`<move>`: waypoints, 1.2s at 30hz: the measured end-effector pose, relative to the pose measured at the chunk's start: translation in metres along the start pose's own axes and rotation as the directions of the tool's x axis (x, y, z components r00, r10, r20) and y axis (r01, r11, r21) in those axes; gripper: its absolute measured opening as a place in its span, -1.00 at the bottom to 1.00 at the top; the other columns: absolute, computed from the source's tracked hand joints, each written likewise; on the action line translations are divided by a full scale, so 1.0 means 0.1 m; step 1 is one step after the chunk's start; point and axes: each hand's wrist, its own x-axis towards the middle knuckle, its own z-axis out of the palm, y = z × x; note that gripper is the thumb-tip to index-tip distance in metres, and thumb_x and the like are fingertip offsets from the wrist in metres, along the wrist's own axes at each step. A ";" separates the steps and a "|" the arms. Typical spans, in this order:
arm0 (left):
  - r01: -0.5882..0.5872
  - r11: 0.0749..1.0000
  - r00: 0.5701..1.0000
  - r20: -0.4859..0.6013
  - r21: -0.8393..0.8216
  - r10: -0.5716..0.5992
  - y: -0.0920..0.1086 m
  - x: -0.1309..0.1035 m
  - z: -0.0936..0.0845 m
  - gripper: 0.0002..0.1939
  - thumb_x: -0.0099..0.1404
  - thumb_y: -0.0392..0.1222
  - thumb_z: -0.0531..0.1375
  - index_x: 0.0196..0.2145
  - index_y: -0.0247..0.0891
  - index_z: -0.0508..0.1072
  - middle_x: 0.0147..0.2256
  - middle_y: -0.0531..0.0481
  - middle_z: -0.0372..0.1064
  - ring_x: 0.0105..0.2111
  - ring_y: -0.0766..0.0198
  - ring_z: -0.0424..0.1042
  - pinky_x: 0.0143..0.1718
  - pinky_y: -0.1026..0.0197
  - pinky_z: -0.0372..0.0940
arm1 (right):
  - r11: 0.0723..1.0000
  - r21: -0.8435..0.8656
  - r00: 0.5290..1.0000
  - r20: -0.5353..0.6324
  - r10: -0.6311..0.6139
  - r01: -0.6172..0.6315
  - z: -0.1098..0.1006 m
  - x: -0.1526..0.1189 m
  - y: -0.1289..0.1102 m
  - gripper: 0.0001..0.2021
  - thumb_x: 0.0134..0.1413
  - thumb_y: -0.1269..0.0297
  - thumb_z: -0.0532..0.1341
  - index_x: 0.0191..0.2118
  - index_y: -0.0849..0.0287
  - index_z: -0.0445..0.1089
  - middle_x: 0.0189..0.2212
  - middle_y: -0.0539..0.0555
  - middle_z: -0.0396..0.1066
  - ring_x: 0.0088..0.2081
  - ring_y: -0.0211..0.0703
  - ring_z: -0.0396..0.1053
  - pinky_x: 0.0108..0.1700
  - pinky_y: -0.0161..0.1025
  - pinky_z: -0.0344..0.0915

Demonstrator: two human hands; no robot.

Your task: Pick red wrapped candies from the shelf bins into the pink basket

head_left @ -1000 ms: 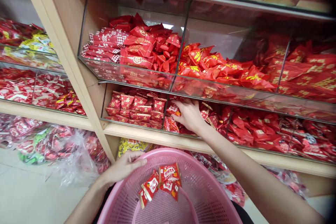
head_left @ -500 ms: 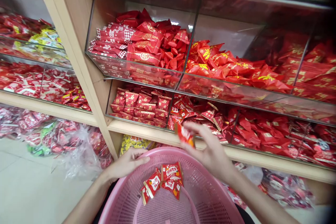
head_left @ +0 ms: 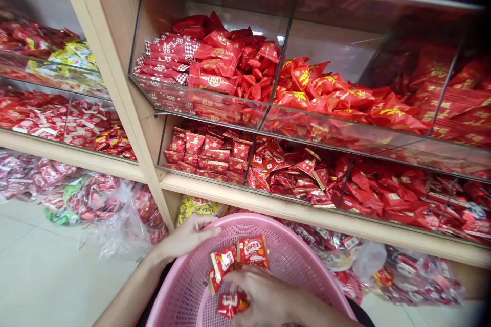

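Note:
A pink plastic basket (head_left: 307, 250) with mesh walls stands in front of me. My left hand (head_left: 194, 235) grips its rim on the left side. Inside the basket, my right hand (head_left: 261, 294) is closed around a small red candy packet (head_left: 232, 304) with white lettering and an orange patch, low over the floor of the basket. Right beside it lie several packets of the same kind, among them one red packet (head_left: 253, 249) at the back and another packet (head_left: 223, 259) to the left. My right hand partly covers some of them.
Shelves with clear dividers hold red-wrapped candies (head_left: 209, 153) ahead, just beyond the basket. A wooden shelf edge (head_left: 207, 186) runs behind the rim. Clear bags of candy (head_left: 125, 219) lie on the floor at the left, more bags (head_left: 414, 271) at the right.
My right hand has come down from in front of the lower shelf into the basket, carrying the candy packet. My left hand has stayed on the rim.

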 end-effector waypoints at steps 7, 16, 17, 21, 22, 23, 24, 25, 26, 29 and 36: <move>0.001 1.000 1.000 -0.017 -0.024 -0.001 0.00 0.00 0.01 -0.63 0.19 0.01 0.10 -0.19 -0.30 0.48 -0.33 -0.03 0.45 -0.28 0.15 0.35 -0.26 0.18 0.22 | 0.989 0.145 0.997 0.071 -0.019 0.008 -0.17 -0.04 -0.03 -0.44 -0.27 0.29 0.33 -0.02 0.05 0.28 -0.23 -0.02 0.41 -0.25 -0.18 0.35 -0.19 -0.28 0.28; -0.043 0.999 0.999 -0.016 0.009 0.044 -0.02 0.01 0.00 -0.64 0.19 0.02 0.10 -0.23 -0.29 0.49 -0.33 -0.03 0.45 -0.25 0.15 0.34 -0.20 0.19 0.20 | 0.984 -0.168 0.973 -0.214 -0.090 0.054 -0.57 0.08 -0.14 -0.47 -0.02 0.37 0.21 0.10 -0.02 0.10 -0.07 0.02 0.29 -0.03 -0.09 0.16 0.00 -0.12 0.08; -0.047 0.999 0.999 -0.016 0.005 0.047 -0.03 0.01 0.00 -0.64 0.19 0.02 0.10 -0.22 -0.29 0.49 -0.32 -0.03 0.45 -0.25 0.15 0.34 -0.20 0.18 0.20 | 0.978 -0.203 0.970 -0.221 -0.100 0.055 -0.55 0.11 -0.12 -0.47 -0.03 0.37 0.22 0.09 -0.03 0.10 -0.09 0.01 0.30 -0.04 -0.09 0.17 -0.01 -0.13 0.08; -0.048 0.999 0.999 -0.014 -0.008 0.048 -0.03 0.01 0.00 -0.63 0.20 0.00 0.10 -0.17 -0.29 0.47 -0.30 -0.03 0.45 -0.24 0.15 0.35 -0.18 0.17 0.21 | 0.965 -0.255 0.962 -0.241 -0.131 0.068 -0.44 0.20 -0.03 -0.45 -0.04 0.39 0.24 0.09 -0.02 0.09 -0.10 -0.02 0.32 -0.04 -0.12 0.15 -0.02 -0.17 0.04; -0.047 0.999 0.999 -0.014 -0.008 0.047 -0.02 0.01 0.00 -0.63 0.20 0.00 0.10 -0.16 -0.29 0.47 -0.30 -0.04 0.45 -0.24 0.15 0.35 -0.18 0.17 0.20 | 0.965 -0.254 0.960 -0.250 -0.130 0.064 -0.42 0.22 -0.01 -0.45 -0.04 0.39 0.24 0.09 -0.02 0.09 -0.09 -0.03 0.32 -0.05 -0.13 0.15 -0.02 -0.17 0.03; -0.045 0.999 0.999 -0.015 -0.007 0.045 -0.02 0.01 0.00 -0.63 0.20 0.00 0.10 -0.15 -0.29 0.47 -0.30 -0.04 0.45 -0.23 0.14 0.35 -0.18 0.16 0.20 | 0.965 -0.255 0.958 -0.257 -0.129 0.062 -0.40 0.22 0.01 -0.45 -0.04 0.39 0.24 0.09 -0.02 0.09 -0.09 -0.04 0.32 -0.05 -0.13 0.15 -0.02 -0.17 0.03; -0.044 0.999 0.999 -0.018 -0.005 0.043 -0.02 0.01 0.00 -0.63 0.20 0.00 0.10 -0.16 -0.28 0.47 -0.30 -0.04 0.45 -0.24 0.14 0.35 -0.18 0.16 0.20 | 0.963 -0.261 0.956 -0.261 -0.131 0.061 -0.39 0.23 0.03 -0.45 -0.04 0.39 0.24 0.09 -0.02 0.09 -0.08 -0.04 0.32 -0.05 -0.13 0.15 -0.01 -0.17 0.02; -0.042 0.999 0.999 -0.021 -0.002 0.042 -0.01 0.01 0.00 -0.63 0.19 0.00 0.10 -0.16 -0.28 0.48 -0.30 -0.04 0.46 -0.24 0.14 0.35 -0.18 0.16 0.20 | 0.961 -0.270 0.956 -0.261 -0.136 0.063 -0.38 0.23 0.04 -0.46 -0.03 0.38 0.24 0.09 -0.02 0.09 -0.08 -0.04 0.32 -0.05 -0.13 0.15 0.00 -0.15 0.01; -0.041 0.999 0.999 -0.025 0.001 0.041 -0.01 0.01 0.00 -0.63 0.19 0.01 0.11 -0.18 -0.28 0.48 -0.30 -0.03 0.46 -0.24 0.13 0.35 -0.18 0.16 0.20 | 0.957 -0.282 0.955 -0.260 -0.141 0.064 -0.37 0.23 0.05 -0.47 -0.01 0.38 0.22 0.09 -0.01 0.09 -0.08 -0.03 0.32 -0.04 -0.13 0.15 0.01 -0.14 0.00; -0.042 0.999 0.999 -0.029 0.004 0.042 -0.02 0.01 0.00 -0.66 0.19 0.00 0.11 -0.22 -0.28 0.50 -0.30 -0.03 0.46 -0.24 0.13 0.36 -0.17 0.17 0.20 | 0.946 -0.318 0.954 -0.256 -0.155 0.069 -0.35 0.23 0.06 -0.51 0.03 0.37 0.19 0.10 0.02 0.09 -0.07 0.02 0.32 -0.03 -0.09 0.15 0.04 -0.08 -0.04; -0.080 0.997 0.997 -0.008 -0.015 0.080 -0.07 0.03 -0.01 -0.71 0.23 -0.08 0.10 -0.20 -0.30 0.47 -0.26 -0.04 0.45 -0.22 0.16 0.36 -0.15 0.18 0.20 | 0.920 -0.387 0.942 -0.281 -0.185 0.065 -0.32 0.20 0.05 -0.47 0.00 0.20 0.22 0.10 0.07 0.09 -0.04 0.05 0.28 -0.02 -0.08 0.16 0.08 -0.06 -0.03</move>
